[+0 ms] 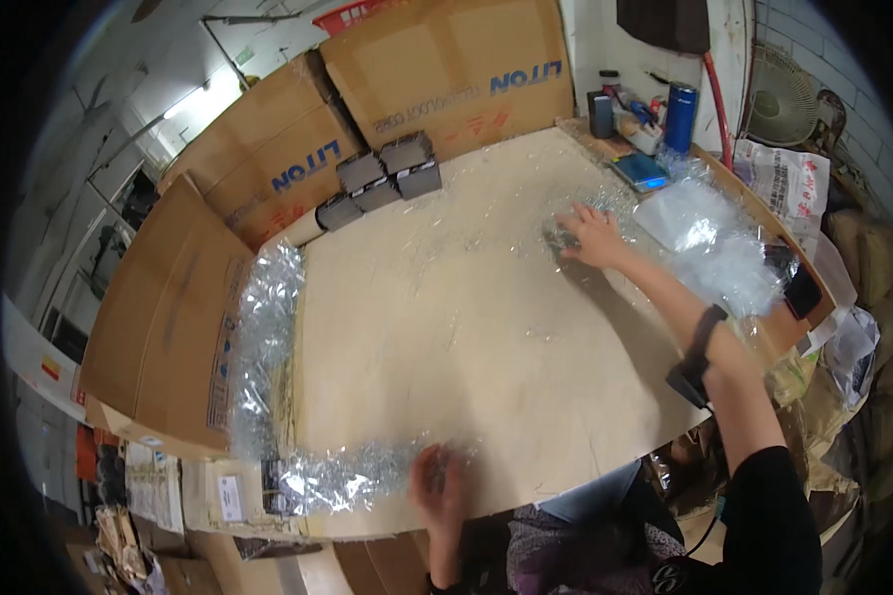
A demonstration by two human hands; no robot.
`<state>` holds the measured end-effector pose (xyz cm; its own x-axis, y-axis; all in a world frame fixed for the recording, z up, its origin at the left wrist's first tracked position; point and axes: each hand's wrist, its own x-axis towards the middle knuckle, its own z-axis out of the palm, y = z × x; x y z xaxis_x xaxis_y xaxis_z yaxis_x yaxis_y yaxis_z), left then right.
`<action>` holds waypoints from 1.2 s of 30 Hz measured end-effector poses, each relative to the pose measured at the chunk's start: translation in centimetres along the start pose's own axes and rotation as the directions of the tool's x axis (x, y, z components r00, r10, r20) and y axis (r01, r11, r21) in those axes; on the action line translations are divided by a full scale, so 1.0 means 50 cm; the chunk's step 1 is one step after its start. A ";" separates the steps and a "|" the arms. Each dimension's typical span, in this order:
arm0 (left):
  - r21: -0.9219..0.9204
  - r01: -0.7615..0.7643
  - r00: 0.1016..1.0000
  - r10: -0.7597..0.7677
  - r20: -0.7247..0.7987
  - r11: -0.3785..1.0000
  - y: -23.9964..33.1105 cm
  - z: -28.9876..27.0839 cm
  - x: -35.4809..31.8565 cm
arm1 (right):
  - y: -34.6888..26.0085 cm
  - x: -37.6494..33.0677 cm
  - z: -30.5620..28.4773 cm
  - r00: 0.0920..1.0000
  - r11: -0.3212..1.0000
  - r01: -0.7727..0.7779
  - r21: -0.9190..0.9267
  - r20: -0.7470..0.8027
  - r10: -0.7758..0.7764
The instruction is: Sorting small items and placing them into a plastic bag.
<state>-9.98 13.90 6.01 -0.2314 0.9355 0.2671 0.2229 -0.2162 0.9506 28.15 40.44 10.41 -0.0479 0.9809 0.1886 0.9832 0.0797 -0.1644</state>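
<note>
On tabletop (417, 327), clear strips (553, 238) at right hand (597, 240); cartons (446, 74) beyond

From afar I am viewing: desk (417, 337), matt, smooth, wood-like; shreds (347, 478), clear glossy plastic; cartons (456, 74), matt cardboard; sheeting (704, 223), crinkled translucent plastic; cylinder (681, 117), smooth, glossy.

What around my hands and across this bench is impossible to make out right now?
All in the head view:
- Whatever lies beneath the right hand: its palm and fingers cover it.
- Whether the left hand grips the clear strips: too blurred and shadowed.
- The top of the red basket: cut off by the picture's upper edge.
</note>
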 end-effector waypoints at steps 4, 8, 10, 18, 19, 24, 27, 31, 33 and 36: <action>0.429 -0.026 0.991 0.079 -0.106 0.903 0.009 -0.046 0.011 | 0.053 0.045 0.006 0.952 0.952 -0.301 0.064 -0.044 0.304; 0.429 -0.069 0.934 0.209 -0.288 0.900 0.002 -0.071 0.023 | -0.072 0.004 0.033 0.993 0.997 0.019 0.069 0.111 -0.027; 0.496 -0.037 0.949 0.185 -0.254 0.867 0.021 -0.063 0.021 | -0.107 -0.038 0.015 0.982 0.974 0.130 0.186 0.108 -0.152; 0.615 -0.191 0.920 0.358 -0.160 0.765 -0.012 -0.070 0.032 | -0.122 -0.010 -0.101 0.985 0.354 0.148 0.923 -0.105 -0.137; 0.596 -0.198 0.918 0.361 -0.166 0.778 -0.014 -0.068 0.033 | -0.113 -0.004 -0.115 0.995 0.380 0.095 0.920 -0.081 -0.053; 0.507 -0.101 0.936 0.255 -0.243 0.856 -0.003 -0.053 0.034 | -0.090 0.019 -0.161 0.989 0.193 0.098 0.976 -0.117 0.088; 0.587 -0.098 0.939 0.271 -0.214 0.803 0.017 -0.049 0.035 | -0.072 0.032 -0.136 0.967 0.304 0.211 0.929 -0.245 0.076; 0.730 -0.085 0.937 0.303 -0.172 0.678 0.021 -0.078 0.031 | -0.084 0.010 -0.097 0.997 0.472 0.066 0.879 -0.041 -0.063; 0.730 -0.080 0.939 0.296 -0.173 0.679 0.020 -0.070 0.036 | -0.050 -0.004 -0.047 0.985 0.745 0.152 0.650 -0.033 -0.172; 0.742 -0.062 0.933 0.302 -0.194 0.668 0.009 -0.070 0.041 | -0.045 -0.060 -0.001 0.985 0.977 0.160 0.140 0.039 -0.167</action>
<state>-13.64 14.73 7.54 -0.3323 0.7534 0.5674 0.8657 0.0049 0.5006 26.08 37.32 10.29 -0.2187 0.9599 0.1753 0.9283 0.2601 -0.2659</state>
